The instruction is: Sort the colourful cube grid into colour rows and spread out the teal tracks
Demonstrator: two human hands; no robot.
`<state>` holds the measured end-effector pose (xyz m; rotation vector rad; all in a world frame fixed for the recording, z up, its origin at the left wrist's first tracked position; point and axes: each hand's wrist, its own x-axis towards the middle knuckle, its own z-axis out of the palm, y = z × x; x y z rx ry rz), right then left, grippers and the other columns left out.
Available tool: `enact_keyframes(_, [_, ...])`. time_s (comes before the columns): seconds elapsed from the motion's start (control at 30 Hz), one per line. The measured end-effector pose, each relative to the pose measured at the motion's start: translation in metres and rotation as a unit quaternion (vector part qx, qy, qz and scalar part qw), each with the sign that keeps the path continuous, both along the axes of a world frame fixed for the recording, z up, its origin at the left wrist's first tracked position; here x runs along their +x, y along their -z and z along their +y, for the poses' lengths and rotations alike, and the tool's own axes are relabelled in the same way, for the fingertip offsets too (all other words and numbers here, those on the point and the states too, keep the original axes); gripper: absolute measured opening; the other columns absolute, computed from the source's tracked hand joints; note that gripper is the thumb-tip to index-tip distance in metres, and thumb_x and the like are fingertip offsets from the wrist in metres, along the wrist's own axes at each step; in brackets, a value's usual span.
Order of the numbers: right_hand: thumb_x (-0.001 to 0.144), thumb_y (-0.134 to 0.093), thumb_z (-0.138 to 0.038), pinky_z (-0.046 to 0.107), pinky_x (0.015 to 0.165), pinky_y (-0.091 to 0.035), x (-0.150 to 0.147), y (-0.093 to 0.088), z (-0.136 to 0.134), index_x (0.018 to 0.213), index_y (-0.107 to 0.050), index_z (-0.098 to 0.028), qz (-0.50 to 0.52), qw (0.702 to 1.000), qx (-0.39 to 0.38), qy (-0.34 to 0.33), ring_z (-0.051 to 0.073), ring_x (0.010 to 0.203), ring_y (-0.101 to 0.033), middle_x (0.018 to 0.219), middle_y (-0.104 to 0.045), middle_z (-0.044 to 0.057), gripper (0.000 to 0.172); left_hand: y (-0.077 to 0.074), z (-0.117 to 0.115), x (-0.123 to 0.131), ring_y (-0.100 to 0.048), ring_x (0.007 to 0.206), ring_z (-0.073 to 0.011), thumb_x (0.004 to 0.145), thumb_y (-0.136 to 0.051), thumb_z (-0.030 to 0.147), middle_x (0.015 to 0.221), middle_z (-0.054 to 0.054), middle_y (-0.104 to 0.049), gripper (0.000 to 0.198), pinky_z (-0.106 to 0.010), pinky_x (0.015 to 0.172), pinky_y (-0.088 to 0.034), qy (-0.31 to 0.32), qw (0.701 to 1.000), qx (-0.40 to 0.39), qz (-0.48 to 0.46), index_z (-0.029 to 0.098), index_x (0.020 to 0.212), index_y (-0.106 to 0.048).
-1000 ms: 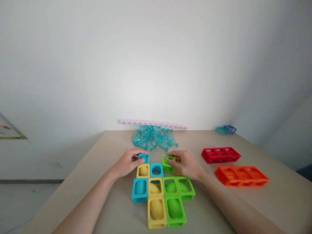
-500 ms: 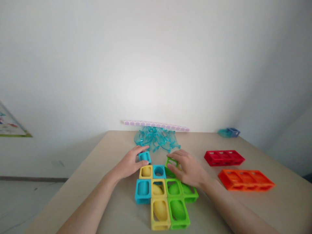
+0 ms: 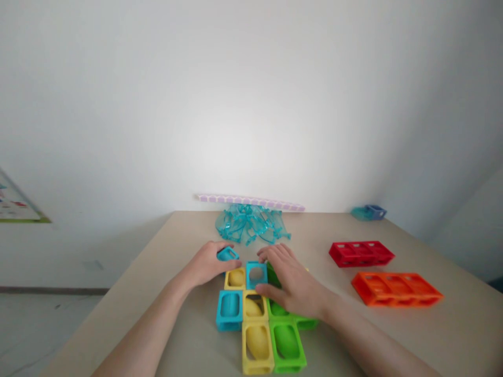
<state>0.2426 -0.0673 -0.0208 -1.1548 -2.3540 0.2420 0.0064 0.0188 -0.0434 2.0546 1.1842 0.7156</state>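
Observation:
My left hand (image 3: 210,263) pinches a small blue hollow cube block (image 3: 228,254) between thumb and fingers; the block is tilted, just behind a yellow block (image 3: 235,278). With the thumb at its front edge and fingers at its back edge, my right hand (image 3: 288,280) grips another blue block (image 3: 257,275), which has a round hole. A dark green block (image 3: 272,276) is mostly hidden beneath that hand. Nearer me, joined in a flat cluster, are a blue block (image 3: 230,308), yellow blocks (image 3: 258,348) and green blocks (image 3: 288,346).
Clear teal plastic pieces (image 3: 251,224) lie in a pile by the wall, below a purple patterned strip (image 3: 251,201). To the right are a red three-cell block (image 3: 361,254) and an orange one (image 3: 396,289). A dark blue block (image 3: 376,212) sits at the far right corner.
My right hand has shifted left from the green block onto the round-holed blue block, which looks slightly raised. The blue block in my left hand has tilted and moved a little left.

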Motion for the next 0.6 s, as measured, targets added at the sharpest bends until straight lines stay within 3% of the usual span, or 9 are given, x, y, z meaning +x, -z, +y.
enact_keyframes(0.17, [0.088, -0.057, -0.028, 0.044, 0.100, -0.034, 0.000, 0.001, -0.002, 0.090, -0.047, -0.022, 0.026, 0.999, -0.022, -0.036, 0.021, 0.098, -0.053, 0.100, -0.058, 0.005, 0.012, 0.002, 0.001, 0.001, -0.059, 0.108, -0.0297, 0.067, -0.072, 0.051, 0.119, -0.010, -0.066, 0.064, -0.039, 0.097, -0.043, -0.004, 1.000, 0.007, -0.010, 0.018, 0.121, -0.063])
enact_keyframes(0.37, [0.084, -0.065, -0.028, 0.028, 0.075, -0.044, 0.000, 0.004, -0.001, 0.088, -0.046, -0.023, 0.088, 0.993, -0.066, -0.031, 0.017, 0.085, -0.054, 0.093, -0.057, 0.001, 0.020, -0.002, -0.006, 0.005, -0.056, 0.108, -0.0264, 0.070, -0.074, 0.037, 0.111, -0.010, -0.061, 0.058, -0.041, 0.100, -0.041, 0.004, 0.994, 0.104, -0.016, 0.024, 0.126, -0.061])
enact_keyframes(0.6, [0.082, -0.066, -0.033, 0.029, 0.080, -0.046, 0.003, 0.013, 0.002, 0.082, -0.044, -0.023, 0.205, 0.978, -0.034, -0.016, 0.017, 0.091, -0.056, 0.101, -0.055, 0.003, 0.025, -0.003, -0.010, 0.006, -0.055, 0.113, -0.0259, 0.075, -0.071, 0.030, 0.121, -0.010, -0.061, 0.055, -0.042, 0.102, -0.040, 0.054, 0.991, 0.110, -0.052, 0.024, 0.128, -0.057])
